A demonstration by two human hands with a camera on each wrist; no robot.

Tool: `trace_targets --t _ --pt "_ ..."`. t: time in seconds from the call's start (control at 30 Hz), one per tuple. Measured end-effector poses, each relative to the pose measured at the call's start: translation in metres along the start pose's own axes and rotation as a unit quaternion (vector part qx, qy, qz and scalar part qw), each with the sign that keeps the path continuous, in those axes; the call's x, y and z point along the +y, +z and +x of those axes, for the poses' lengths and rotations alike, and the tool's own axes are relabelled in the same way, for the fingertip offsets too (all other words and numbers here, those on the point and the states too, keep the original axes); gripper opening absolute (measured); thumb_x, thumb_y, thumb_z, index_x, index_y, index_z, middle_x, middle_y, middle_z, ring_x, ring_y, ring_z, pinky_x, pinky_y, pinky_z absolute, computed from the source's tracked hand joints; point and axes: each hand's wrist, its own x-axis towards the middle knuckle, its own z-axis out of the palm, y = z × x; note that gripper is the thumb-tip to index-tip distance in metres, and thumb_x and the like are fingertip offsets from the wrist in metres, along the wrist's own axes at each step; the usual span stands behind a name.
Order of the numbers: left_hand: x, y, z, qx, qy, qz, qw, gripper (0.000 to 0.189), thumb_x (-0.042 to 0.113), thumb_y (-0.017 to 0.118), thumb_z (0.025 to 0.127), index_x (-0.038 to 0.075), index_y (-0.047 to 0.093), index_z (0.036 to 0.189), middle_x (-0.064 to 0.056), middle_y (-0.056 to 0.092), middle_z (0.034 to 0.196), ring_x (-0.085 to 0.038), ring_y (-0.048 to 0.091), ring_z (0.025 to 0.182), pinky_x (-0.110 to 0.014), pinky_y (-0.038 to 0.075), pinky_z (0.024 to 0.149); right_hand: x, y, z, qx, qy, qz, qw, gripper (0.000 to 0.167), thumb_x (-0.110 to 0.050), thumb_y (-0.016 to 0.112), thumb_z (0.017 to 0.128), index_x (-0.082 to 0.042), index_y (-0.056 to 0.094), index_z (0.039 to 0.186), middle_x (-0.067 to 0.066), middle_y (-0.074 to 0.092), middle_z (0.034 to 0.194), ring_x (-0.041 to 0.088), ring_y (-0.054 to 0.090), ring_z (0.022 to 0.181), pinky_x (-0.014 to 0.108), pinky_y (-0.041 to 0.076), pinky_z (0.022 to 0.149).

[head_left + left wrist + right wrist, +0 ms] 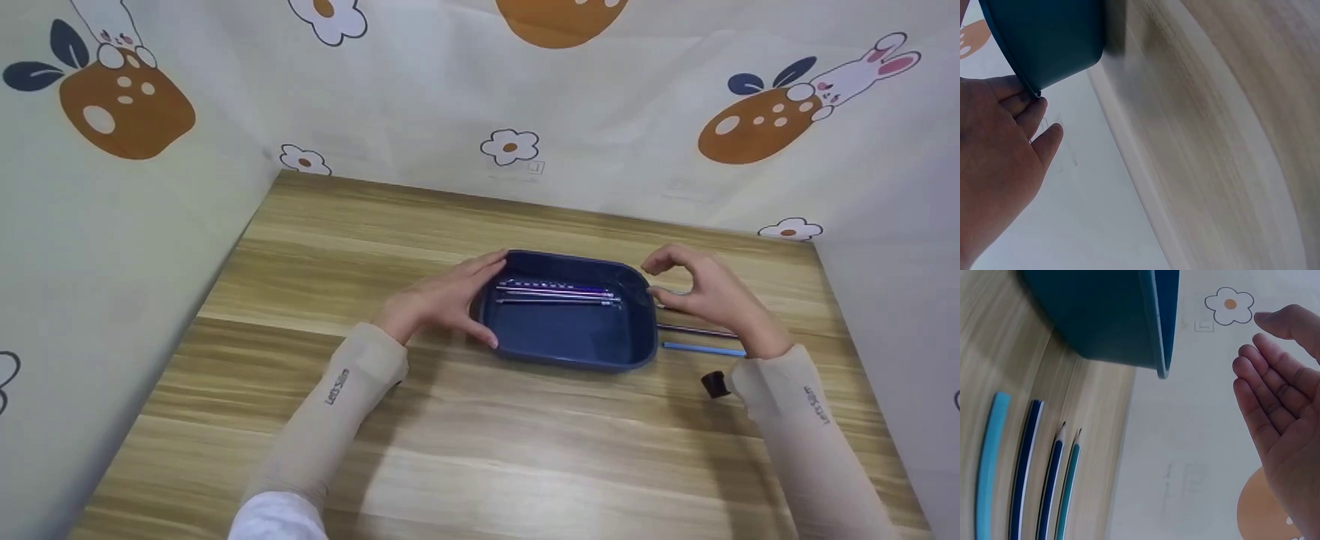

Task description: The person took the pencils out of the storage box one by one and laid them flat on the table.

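A: Where does the blue bin (562, 336) stand?

B: On a wood-grain surface (487, 450), right of the middle and nearer the far edge than the near one, its left end set between the thumb and fingers of a person's left hand (433, 301).

A: How is that hand placed?

B: Spread wide, thumb at the bin's near left corner, fingertips at the rim by the far left corner, holding the container by that end.

A: And the other?

B: The right hand (718, 297) hovers just beside the bin's right end, fingers gently bent, thumb apart from them, nothing in its grasp; the right wrist view shows a gap between fingertips and rim.

A: What lies inside?

B: Several slim pencils (555, 293), side by side in the far half of the bin, between the two hands.

A: And outside?

B: Toward the surface's right edge, a light blue stick (703, 349), a dark pencil (697, 331), a sharpened dark blue pencil (1051, 489) and a sharpened teal pencil (1067, 489) lie in a row, partly hidden by the right hand. A small black object (716, 384) rests nearer the near edge, beside the right sleeve (780, 390).
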Motion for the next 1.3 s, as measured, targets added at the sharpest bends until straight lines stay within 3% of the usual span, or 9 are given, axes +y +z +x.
trace_targets --t 0.23,0.5,0.73,1.0,1.3 --pt "-0.003 -0.002 0.002 -0.002 0.000 -0.002 1.0000 0.129 0.066 0.081 0.068 0.011 0.011 0.161 0.002 -0.001 0.171 -0.021 0.008 0.157 -0.043 0.017 0.128 -0.005 0.006 0.018 0.011 -0.008 0.000 0.9999 0.027 -0.007 0.080 0.082 -0.005 0.069 0.107 0.006 0.073 0.102 0.021 0.066 0.098 0.012 0.044 0.089" --pt "-0.003 -0.001 0.003 0.005 0.011 0.007 0.9999 0.127 0.063 0.082 0.068 0.007 0.014 0.160 0.000 0.001 0.171 -0.021 0.009 0.157 -0.040 0.017 0.128 -0.013 0.011 0.041 0.016 -0.044 0.018 0.9987 0.025 -0.007 0.079 0.082 -0.008 0.070 0.105 0.006 0.073 0.103 0.022 0.068 0.098 0.020 0.048 0.091" --pt "-0.003 -0.001 0.002 0.003 0.007 0.001 1.0000 0.126 0.062 0.082 0.070 0.010 0.014 0.161 0.004 -0.001 0.170 -0.020 0.008 0.157 -0.041 0.016 0.128 -0.021 0.019 0.061 0.007 -0.075 0.042 0.9963 0.026 -0.006 0.078 0.082 -0.006 0.069 0.106 0.010 0.072 0.104 0.023 0.068 0.097 0.017 0.049 0.090" --pt "-0.005 -0.001 0.003 0.003 0.007 -0.002 1.0000 0.126 0.065 0.081 0.070 0.010 0.014 0.161 0.004 -0.001 0.170 -0.020 0.008 0.157 -0.041 0.016 0.128 -0.032 0.029 0.079 0.001 -0.080 0.058 0.9951 0.024 -0.008 0.077 0.083 -0.006 0.069 0.106 0.007 0.072 0.104 0.021 0.068 0.098 0.022 0.051 0.092" --pt "-0.005 0.000 0.003 0.004 0.007 0.006 0.9999 0.127 0.066 0.081 0.069 0.010 0.013 0.161 0.005 -0.001 0.170 -0.020 0.009 0.157 -0.041 0.017 0.128 -0.033 0.049 0.098 -0.003 -0.096 0.077 0.9924 0.026 -0.008 0.077 0.083 -0.003 0.069 0.107 0.010 0.072 0.104 0.024 0.069 0.098 0.040 0.055 0.090"
